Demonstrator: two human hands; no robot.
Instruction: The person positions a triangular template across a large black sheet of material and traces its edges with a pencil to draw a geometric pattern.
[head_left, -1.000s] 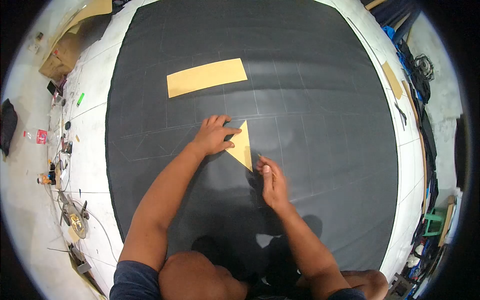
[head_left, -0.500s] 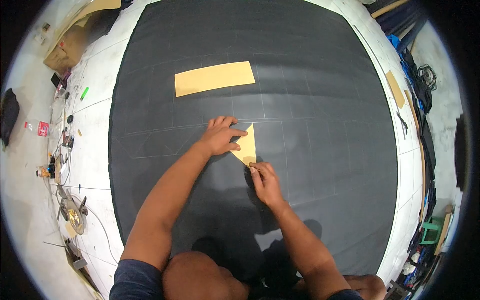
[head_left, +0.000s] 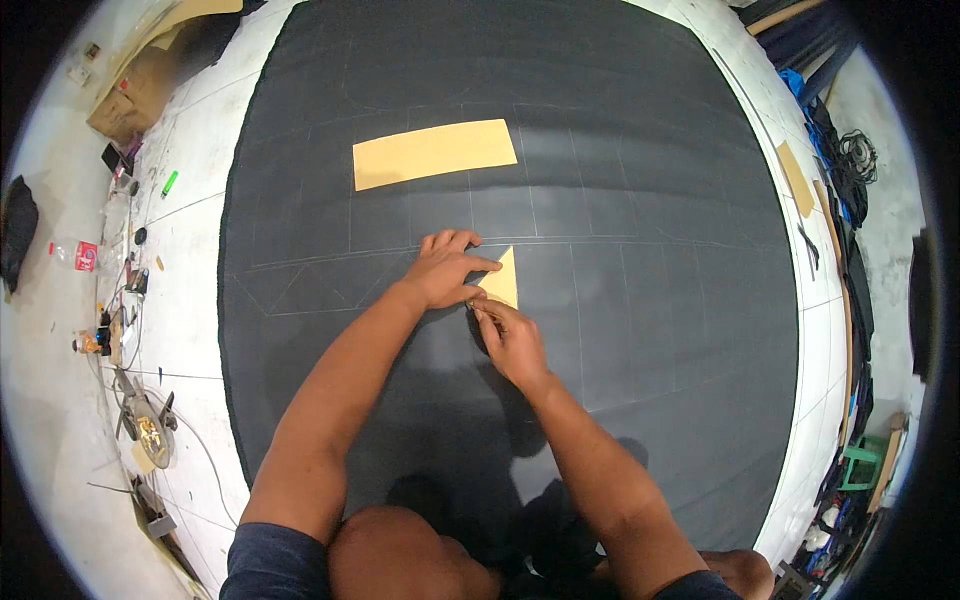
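A small yellow triangular template (head_left: 502,284) lies on a large black sheet of material (head_left: 680,330) covered in thin pale lines. My left hand (head_left: 438,272) presses down on the template's left side, fingers spread, with thumb and forefinger on it. Just below the thumb, at the template's lower left edge, my right hand (head_left: 515,345) is closed in a pinch. Whatever it pinches is too small and covered to make out. The right fingers hide the template's lower part. Farther up the sheet lies a yellow, slightly curved strip template (head_left: 435,154).
White tiles (head_left: 185,330) border the sheet. On the left are a green lighter-like object (head_left: 169,184), a bottle with a red label (head_left: 75,255) and a metal tool with a cable (head_left: 150,430). On the right are scissors (head_left: 808,246), a yellow piece (head_left: 795,180) and a green stool (head_left: 861,465).
My right hand has moved up and left along the triangle's lower edge, from its bottom corner to near my left thumb. My left hand stays on the template. The view has shifted slightly.
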